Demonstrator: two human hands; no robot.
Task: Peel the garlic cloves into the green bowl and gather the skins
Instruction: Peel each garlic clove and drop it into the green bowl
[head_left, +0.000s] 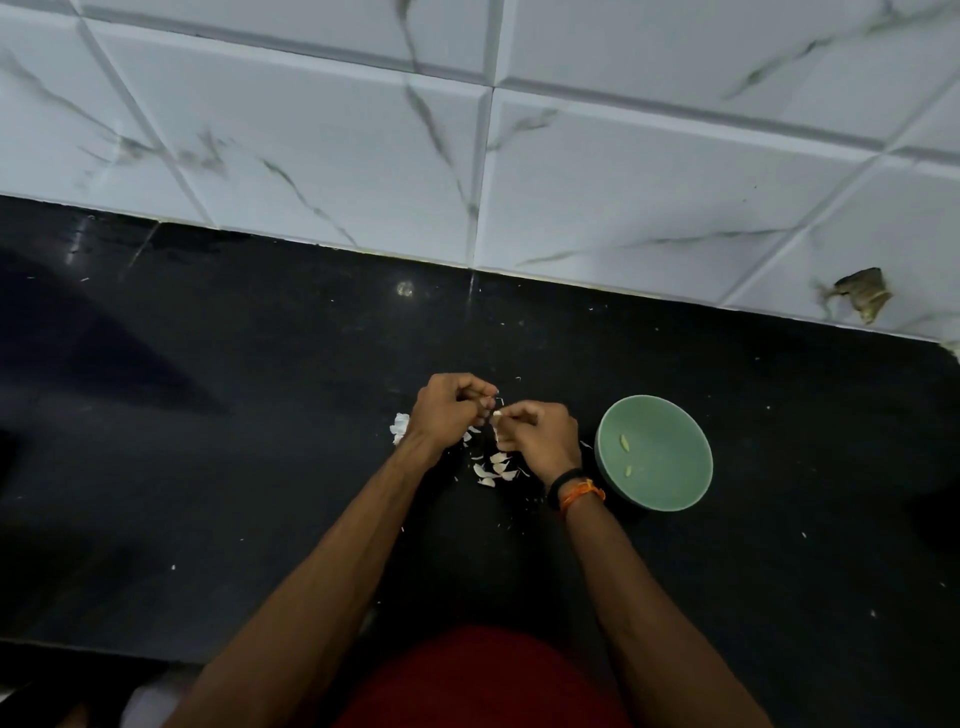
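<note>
My left hand (451, 413) and my right hand (540, 434) meet above the black counter, fingers curled, pinching a small garlic clove (497, 414) between them. A thin strip of skin curls up from the clove. Beneath the hands lie several white garlic skins (493, 470). More white garlic (399, 427) shows just left of my left wrist, partly hidden by it. The green bowl (670, 499) stands to the right of my right hand, with two peeled cloves (625, 442) inside.
The black counter (260, 415) runs wide to the left and right, with small skin flecks scattered on it. A white marbled tile wall (467, 130) rises behind it. A chipped patch (862, 299) marks the wall at the far right.
</note>
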